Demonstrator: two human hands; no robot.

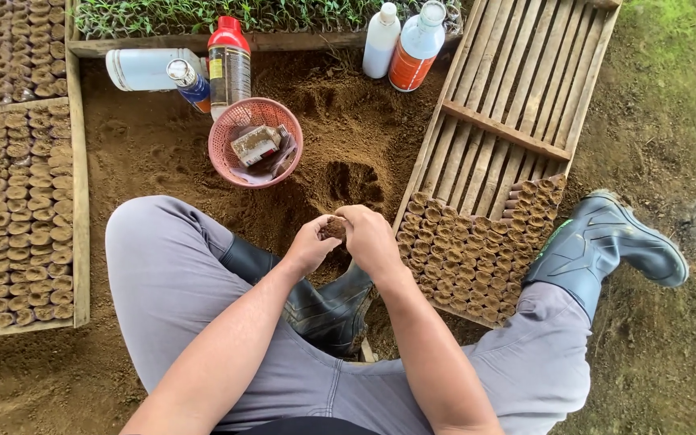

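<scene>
Head view. A small soil-filled leaf pot [333, 227] sits between both hands, above the loose soil heap [348, 153] and in front of the person's knees. Its open, soil-filled end faces up toward the camera; the hands cover too much of it to tell its long axis.

The left hand [309, 246] is curled around the pot's left side, fingers closed against it. The right hand [370, 238] is clasped over the pot's right side and top, fingers bent down onto it. Both hands grasp the pot together.

Just right of the hands, a slatted wooden tray [509, 97] lies tilted, its near end packed with rows of filled pots [469, 250]. A second tray [79, 201] at the left is fully packed.

Containers: a pink mesh basket [243, 113] beyond the hands holds small packets. Behind it stand a red-capped bottle with a yellow-and-dark label [229, 64], and a white jug [151, 69] lying on its side. Farther right stand a white bottle [381, 42] and a bottle with an orange label [415, 50].
</scene>
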